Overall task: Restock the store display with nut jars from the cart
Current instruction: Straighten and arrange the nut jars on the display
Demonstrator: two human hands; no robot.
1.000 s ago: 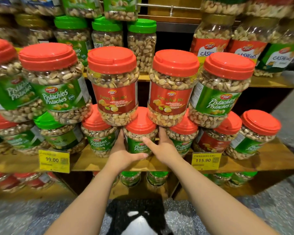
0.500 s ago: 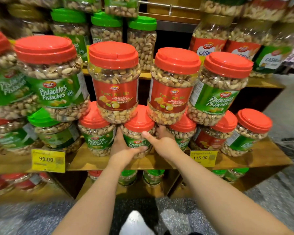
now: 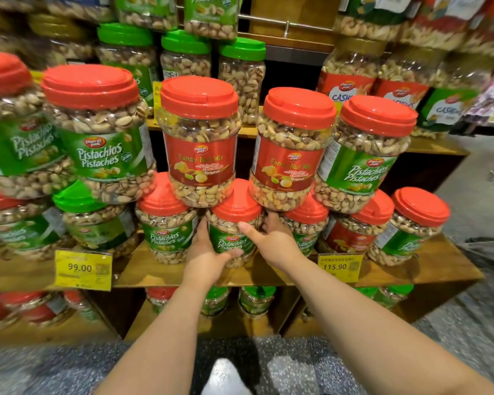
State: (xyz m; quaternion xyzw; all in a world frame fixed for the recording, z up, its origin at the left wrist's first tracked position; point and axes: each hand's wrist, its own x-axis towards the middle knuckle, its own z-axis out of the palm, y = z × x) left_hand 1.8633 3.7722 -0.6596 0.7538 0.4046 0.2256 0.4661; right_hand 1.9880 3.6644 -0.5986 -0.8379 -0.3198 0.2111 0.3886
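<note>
A small red-lidded pistachio jar with a green label stands at the middle of the wooden display shelf. My left hand wraps its left side, thumb across the front. My right hand clasps its right side, fingers reaching behind. Two large red-labelled Fancy Nut Mix jars rest on the lids of the lower row, partly above the held jar.
Large pistachio jars flank the nut mix jars. Small jars fill the lower row. Yellow price tags hang on the shelf edge. Green-lidded jars and cashew jars stand behind. Speckled floor lies below.
Both hands have closed further around the small middle pistachio jar, and the view has shifted slightly closer to the shelf.
</note>
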